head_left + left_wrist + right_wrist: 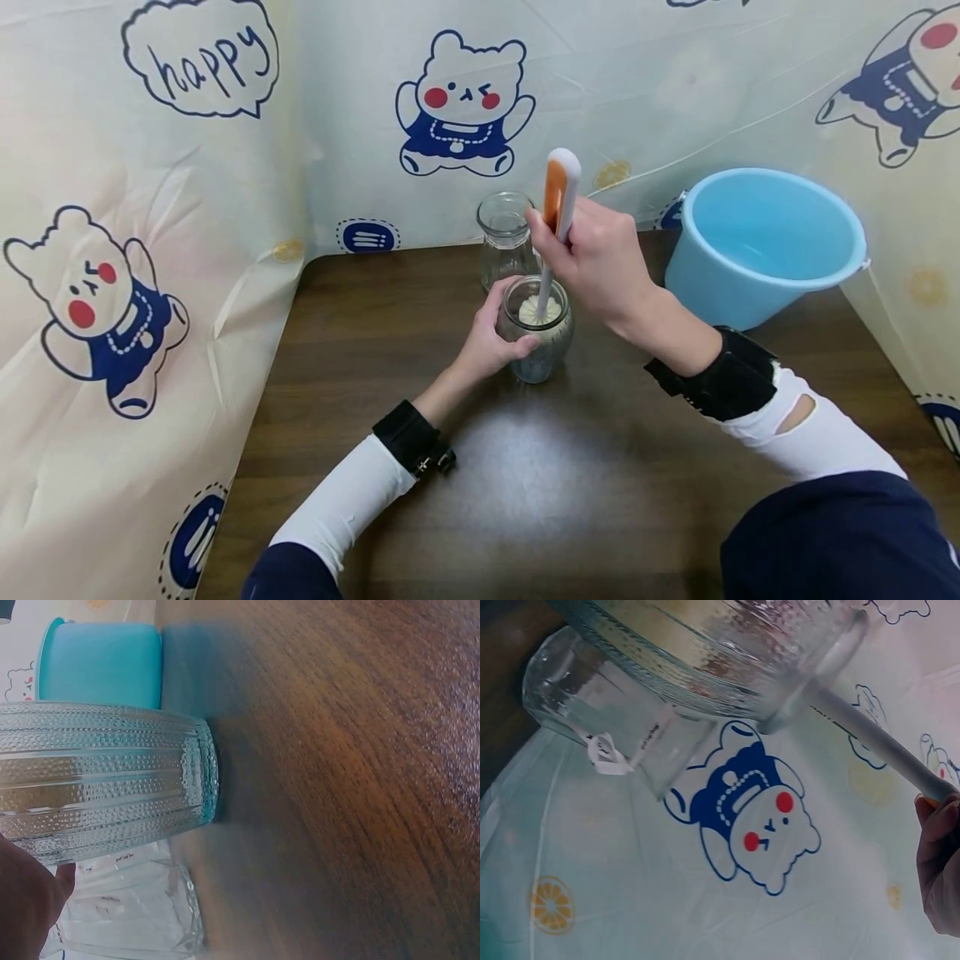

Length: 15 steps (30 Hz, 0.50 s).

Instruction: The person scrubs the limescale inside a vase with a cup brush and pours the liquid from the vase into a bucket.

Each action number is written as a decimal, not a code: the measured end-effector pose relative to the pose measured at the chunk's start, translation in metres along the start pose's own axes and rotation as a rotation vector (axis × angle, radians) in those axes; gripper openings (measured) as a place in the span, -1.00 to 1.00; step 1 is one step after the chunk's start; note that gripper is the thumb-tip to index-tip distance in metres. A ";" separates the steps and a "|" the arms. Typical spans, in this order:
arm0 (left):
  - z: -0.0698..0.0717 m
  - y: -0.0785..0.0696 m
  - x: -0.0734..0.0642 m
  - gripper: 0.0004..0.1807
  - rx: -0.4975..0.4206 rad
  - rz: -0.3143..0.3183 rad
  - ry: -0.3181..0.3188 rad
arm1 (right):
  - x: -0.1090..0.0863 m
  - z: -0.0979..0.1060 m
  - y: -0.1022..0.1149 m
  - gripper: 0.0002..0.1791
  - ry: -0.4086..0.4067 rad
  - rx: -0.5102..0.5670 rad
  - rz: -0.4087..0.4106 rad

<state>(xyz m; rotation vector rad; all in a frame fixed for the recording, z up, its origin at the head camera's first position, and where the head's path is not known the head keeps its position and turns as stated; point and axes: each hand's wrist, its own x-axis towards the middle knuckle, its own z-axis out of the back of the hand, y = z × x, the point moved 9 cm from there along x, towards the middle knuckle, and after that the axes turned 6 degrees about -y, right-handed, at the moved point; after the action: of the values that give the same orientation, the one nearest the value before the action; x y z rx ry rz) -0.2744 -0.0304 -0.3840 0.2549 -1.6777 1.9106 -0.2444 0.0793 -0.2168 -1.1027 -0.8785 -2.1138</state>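
Observation:
In the head view my left hand (491, 333) grips a textured glass jar (534, 362), thumb at the near side below the rim. The jar's ribbed, dimpled wall (105, 772) fills much of the left wrist view. My right hand (603, 258) is wrapped round the orange-and-white handle of a bottle brush (558, 196), held nearly upright. Down inside the jar mouth sits the brush's cream, fluted head (540, 311). The grey shaft runs from the fist into the jar in the right wrist view. A second, clear glass jar (506, 225) stands just behind.
A light blue bucket (738, 275) stands at the back right of the brown wooden table (360, 350). A pale cloth (337, 125) printed with cartoon bears hangs behind and along the sides. A small white tag (607, 756) hangs at the second jar.

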 end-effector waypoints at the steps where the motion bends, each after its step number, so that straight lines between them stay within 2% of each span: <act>1: 0.000 0.000 0.000 -0.03 -0.001 0.002 -0.002 | 0.001 0.001 0.002 -0.70 -0.011 -0.005 0.015; 5: 0.001 0.001 0.000 -0.11 -0.002 0.009 -0.009 | 0.005 0.005 0.009 -0.66 -0.058 -0.010 0.068; 11: 0.001 0.003 -0.001 -0.15 0.007 0.019 -0.003 | -0.001 -0.006 0.005 -0.68 -0.038 0.012 0.024; 15: 0.001 0.003 -0.001 -0.16 0.000 0.029 -0.004 | 0.001 -0.002 0.011 -0.70 -0.068 0.017 0.055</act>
<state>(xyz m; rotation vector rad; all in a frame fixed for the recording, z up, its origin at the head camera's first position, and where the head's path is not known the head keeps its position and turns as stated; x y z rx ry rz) -0.2754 -0.0317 -0.3868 0.2353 -1.6924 1.9326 -0.2378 0.0710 -0.2139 -1.1834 -0.8858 -2.0309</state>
